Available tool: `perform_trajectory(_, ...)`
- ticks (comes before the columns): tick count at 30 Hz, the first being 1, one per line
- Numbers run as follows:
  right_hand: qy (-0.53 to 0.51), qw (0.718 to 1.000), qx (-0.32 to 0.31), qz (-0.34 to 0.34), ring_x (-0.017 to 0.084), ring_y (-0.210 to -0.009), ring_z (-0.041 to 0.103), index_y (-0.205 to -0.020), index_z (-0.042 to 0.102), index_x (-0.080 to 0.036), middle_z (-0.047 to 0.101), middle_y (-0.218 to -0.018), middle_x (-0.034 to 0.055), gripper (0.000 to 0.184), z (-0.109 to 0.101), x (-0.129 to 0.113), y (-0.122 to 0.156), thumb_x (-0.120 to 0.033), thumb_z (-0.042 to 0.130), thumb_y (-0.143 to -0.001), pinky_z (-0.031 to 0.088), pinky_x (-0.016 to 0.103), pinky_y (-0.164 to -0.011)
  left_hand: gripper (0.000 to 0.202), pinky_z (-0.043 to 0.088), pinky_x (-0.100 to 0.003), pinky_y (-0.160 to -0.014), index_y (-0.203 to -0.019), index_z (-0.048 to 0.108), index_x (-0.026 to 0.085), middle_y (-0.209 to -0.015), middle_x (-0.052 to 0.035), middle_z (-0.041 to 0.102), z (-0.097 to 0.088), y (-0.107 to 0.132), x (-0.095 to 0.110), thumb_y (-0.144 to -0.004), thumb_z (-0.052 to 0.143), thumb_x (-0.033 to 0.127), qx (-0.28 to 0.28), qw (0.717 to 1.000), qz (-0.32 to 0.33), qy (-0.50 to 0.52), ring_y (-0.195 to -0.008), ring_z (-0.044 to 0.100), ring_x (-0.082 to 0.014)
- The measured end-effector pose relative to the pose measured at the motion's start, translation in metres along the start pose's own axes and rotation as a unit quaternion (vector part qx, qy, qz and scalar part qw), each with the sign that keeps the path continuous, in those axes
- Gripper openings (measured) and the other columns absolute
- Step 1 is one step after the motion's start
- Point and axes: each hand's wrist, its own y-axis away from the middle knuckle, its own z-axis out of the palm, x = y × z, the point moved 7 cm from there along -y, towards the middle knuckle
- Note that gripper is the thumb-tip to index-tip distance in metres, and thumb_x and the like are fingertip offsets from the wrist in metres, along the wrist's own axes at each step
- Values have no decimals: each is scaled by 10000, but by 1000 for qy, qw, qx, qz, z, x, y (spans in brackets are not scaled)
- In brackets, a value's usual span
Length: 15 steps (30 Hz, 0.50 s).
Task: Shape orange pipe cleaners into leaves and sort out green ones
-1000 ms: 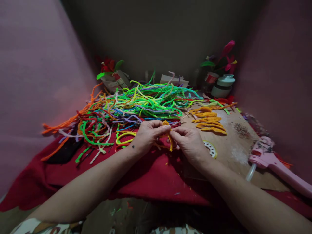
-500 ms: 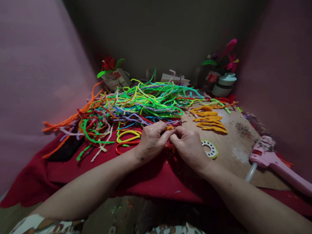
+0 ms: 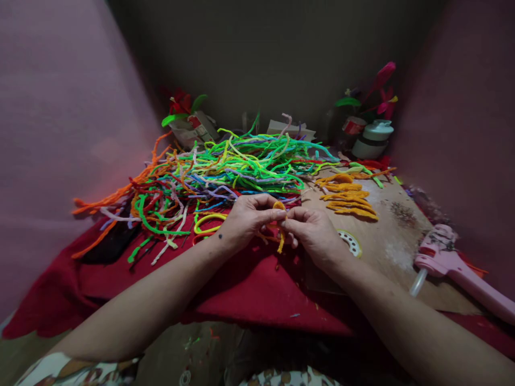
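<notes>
Between my hands, above the red cloth, is an orange-yellow pipe cleaner (image 3: pixel 281 242), bent into a small loop at the top with an end hanging down. My left hand (image 3: pixel 251 219) pinches it between thumb and forefinger. From the other side my right hand (image 3: pixel 309 228) pinches it too, the fingertips of both hands nearly touching. Part of the pipe cleaner is hidden behind the fingers. To the right, several folded orange pipe-cleaner pieces (image 3: pixel 348 198) lie in a row on a brown board. A yellow-handled pair of scissors (image 3: pixel 209 221) lies partly behind my left hand.
A large tangle of coloured pipe cleaners (image 3: pixel 245 161) covers the back of the red cloth (image 3: pixel 257 295). On the board (image 3: pixel 390 246) are a white ring with holes (image 3: pixel 351 244) and a pink glue gun (image 3: pixel 446 257). A pale bottle (image 3: pixel 372 140) stands behind, near artificial flowers (image 3: pixel 386 88).
The fingers have shifted, and more of the orange-yellow pipe cleaner now shows, with a loop above and an end dangling below. My left hand's lower fingers have opened out somewhat.
</notes>
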Motion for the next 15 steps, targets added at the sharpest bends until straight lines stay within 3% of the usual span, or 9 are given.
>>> perform_trajectory(7,-1,999,-37,20,63,-417,376,-571,571,-143,482,-458,-45,185,4,3,1,-300,604,-664,272,212,-417,208,418,-215,-483,-679,574,136,-587,24,556,2,-1,-8,-639,688,305,-4,999,-31,37,-485,508,-83)
perform_trajectory(10,1,1000,-14,19,57,-402,346,-496,509,-155,438,-422,-59,214,2,4,0,-279,606,-641,247,217,-414,161,407,-220,-525,-625,588,131,-603,15,545,-1,-1,5,-651,664,270,49,995,57,-63,-546,500,-91)
perform_trajectory(13,-7,1000,3,21,49,-392,308,-467,457,-164,390,-409,-72,247,2,5,0,-273,604,-633,219,216,-403,136,397,-222,-578,-557,582,136,-611,12,536,-2,6,24,-638,659,213,121,964,168,-165,-611,496,-101)
perform_trajectory(15,-6,1000,1,24,48,-387,302,-464,450,-166,381,-405,-74,260,3,6,1,-281,608,-636,210,217,-398,146,397,-223,-576,-558,581,135,-608,7,546,0,6,25,-653,647,223,122,966,160,-164,-609,499,-104)
